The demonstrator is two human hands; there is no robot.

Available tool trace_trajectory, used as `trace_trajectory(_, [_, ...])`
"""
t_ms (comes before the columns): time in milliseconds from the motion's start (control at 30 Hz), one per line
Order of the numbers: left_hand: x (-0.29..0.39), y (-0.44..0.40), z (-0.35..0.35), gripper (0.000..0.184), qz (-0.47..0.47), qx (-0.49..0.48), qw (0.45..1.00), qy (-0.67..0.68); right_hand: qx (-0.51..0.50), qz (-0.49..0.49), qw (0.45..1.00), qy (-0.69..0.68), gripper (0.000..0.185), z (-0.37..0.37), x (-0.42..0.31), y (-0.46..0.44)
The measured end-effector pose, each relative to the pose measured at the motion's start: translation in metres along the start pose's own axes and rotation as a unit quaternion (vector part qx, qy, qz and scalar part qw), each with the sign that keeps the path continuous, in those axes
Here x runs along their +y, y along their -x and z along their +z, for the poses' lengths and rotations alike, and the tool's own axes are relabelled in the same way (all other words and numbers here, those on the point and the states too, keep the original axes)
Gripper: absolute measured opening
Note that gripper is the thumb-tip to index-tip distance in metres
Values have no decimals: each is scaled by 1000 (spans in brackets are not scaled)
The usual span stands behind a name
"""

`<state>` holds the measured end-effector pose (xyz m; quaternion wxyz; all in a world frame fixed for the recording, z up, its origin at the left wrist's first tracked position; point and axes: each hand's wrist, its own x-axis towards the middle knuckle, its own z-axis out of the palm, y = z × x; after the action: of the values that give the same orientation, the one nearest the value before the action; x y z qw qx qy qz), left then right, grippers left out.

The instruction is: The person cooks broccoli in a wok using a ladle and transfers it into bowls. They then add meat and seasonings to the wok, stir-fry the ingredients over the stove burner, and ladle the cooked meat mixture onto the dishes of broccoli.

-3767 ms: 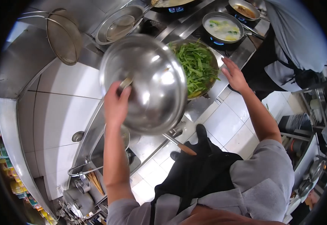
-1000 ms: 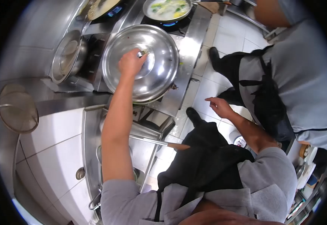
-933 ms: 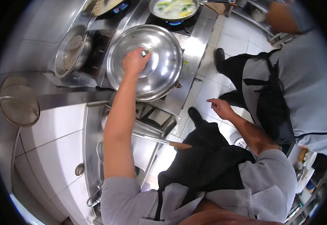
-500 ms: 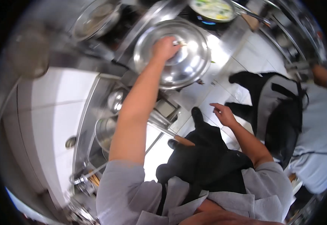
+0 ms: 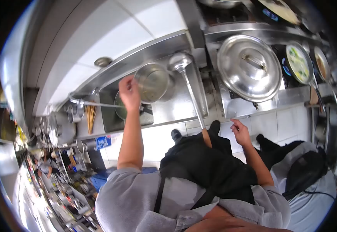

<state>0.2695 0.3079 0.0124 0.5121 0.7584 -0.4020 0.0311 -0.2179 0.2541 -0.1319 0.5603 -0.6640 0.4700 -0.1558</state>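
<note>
My left hand [image 5: 130, 92], a little blurred, hangs over the sink [image 5: 145, 120] beside the rim of a metal pot [image 5: 152, 83] holding clear liquid. Its fingers are loosely bent and I see nothing in them; whether they touch the rim I cannot tell. The faucet spout [image 5: 102, 104] runs just under this hand. A long-handled ladle [image 5: 191, 91] lies across the steel counter, its wooden grip towards me. My right hand [image 5: 241, 132] is in the air in front of the stove edge, fingers apart and empty. A large domed steel lid [image 5: 234, 71] rests on the stove to the right.
Two pans, one a pan of food with green pieces [image 5: 298, 63], stand on burners at the right. A co-worker in a black apron [image 5: 306, 174] is close on my right. Wooden sticks [image 5: 91, 118] and metal pots [image 5: 62, 127] stand left of the sink.
My left hand has let go of the lid's handle and moved left to the sink. The view has turned left. My right hand stays raised near my body.
</note>
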Motion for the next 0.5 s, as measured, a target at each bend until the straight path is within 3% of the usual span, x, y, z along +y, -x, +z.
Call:
trace_trajectory(67, [-31, 23, -54, 16, -66, 66, 995, -35, -41, -6, 999, -1, 39, 9, -5, -9])
trace_trajectory(133, [-64, 53, -98, 16, -203, 85, 975, 15, -82, -17, 996, -1, 40, 20, -11, -21])
trace_trajectory(167, [-78, 68, -109, 16, -222, 101, 968, 54, -101, -27, 994, 7, 40, 26, -16, -27])
trace_trajectory(300, [-118, 95, -132, 34, -400, 69, 900, 157, -136, -99, 986, 5, 39, 52, -58, -53])
trace_trajectory(367, [-107, 78, -110, 48, -431, -5, 882, 192, -138, -54, 989, -16, 40, 81, -125, -66])
trace_trajectory(433, [-99, 57, -75, 68, -432, -120, 871, 202, -92, -112, 989, 28, 42, 121, -173, -105])
trace_trajectory(467, [-88, 44, -58, 67, -416, -152, 877, 187, -81, -105, 991, -9, 46, 141, -205, -124])
trace_trajectory(500, [-96, 37, -36, 56, -353, -133, 923, 76, -63, -73, 994, -60, 53, 164, -224, -147])
